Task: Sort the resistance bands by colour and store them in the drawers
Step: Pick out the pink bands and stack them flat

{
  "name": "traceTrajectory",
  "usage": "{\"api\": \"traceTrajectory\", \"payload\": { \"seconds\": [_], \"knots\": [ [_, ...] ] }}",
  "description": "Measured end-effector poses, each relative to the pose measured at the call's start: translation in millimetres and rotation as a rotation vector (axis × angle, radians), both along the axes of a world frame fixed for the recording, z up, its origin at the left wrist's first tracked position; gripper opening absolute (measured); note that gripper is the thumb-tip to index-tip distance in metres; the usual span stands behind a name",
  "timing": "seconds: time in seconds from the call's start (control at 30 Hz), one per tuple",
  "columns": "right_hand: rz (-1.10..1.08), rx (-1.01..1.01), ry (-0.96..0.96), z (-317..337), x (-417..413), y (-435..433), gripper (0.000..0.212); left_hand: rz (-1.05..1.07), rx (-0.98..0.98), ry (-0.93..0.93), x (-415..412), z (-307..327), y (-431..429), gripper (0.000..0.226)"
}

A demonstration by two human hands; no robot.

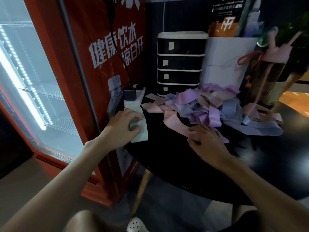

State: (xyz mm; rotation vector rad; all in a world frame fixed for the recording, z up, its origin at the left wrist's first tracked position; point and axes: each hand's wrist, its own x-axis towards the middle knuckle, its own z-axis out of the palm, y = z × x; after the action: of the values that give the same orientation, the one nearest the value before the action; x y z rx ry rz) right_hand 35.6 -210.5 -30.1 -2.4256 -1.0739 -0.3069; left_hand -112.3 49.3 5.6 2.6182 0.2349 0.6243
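Your left hand (123, 126) pinches a folded pale-green band (142, 134) at the glossy black table's (167, 156) left edge, while your right hand (207, 143) covers a flat pink band (173, 123), grip unclear, near the limp pastel pile (205, 104) half-hiding the drawers' (181, 64) bottom tier.

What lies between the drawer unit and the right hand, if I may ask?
In the head view, the tangled heap of resistance bands lies between drawer unit and right hand.
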Motion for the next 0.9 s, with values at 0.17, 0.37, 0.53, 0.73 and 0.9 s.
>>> {"api": "traceTrajectory", "payload": {
  "seconds": [0.17, 0.37, 0.53, 0.73, 0.9],
  "knots": [
    [-0.076, -0.025, 0.045, -2, 10, -8, 0.028, 0.038, 0.015, -0.003, -1, 5, -10, 0.035],
    [-0.098, -0.057, 0.129, 3, 16, -8, 0.032, 0.073, 0.127, 0.038, 9, 4, -20, 0.024],
    [-0.011, 0.081, 0.321, 11, 20, -2, 0.048, 0.07, 0.218, 0.049, 16, 7, -33, 0.023],
    [0.022, 0.361, 0.352, 34, 5, -11, 0.036, -0.121, 0.261, -0.112, 37, 26, -64, 0.028],
    [0.122, 0.521, 0.275, 67, -8, -28, 0.039, -0.401, -0.05, -0.048, 71, 51, -103, 0.033]
  ]
}}
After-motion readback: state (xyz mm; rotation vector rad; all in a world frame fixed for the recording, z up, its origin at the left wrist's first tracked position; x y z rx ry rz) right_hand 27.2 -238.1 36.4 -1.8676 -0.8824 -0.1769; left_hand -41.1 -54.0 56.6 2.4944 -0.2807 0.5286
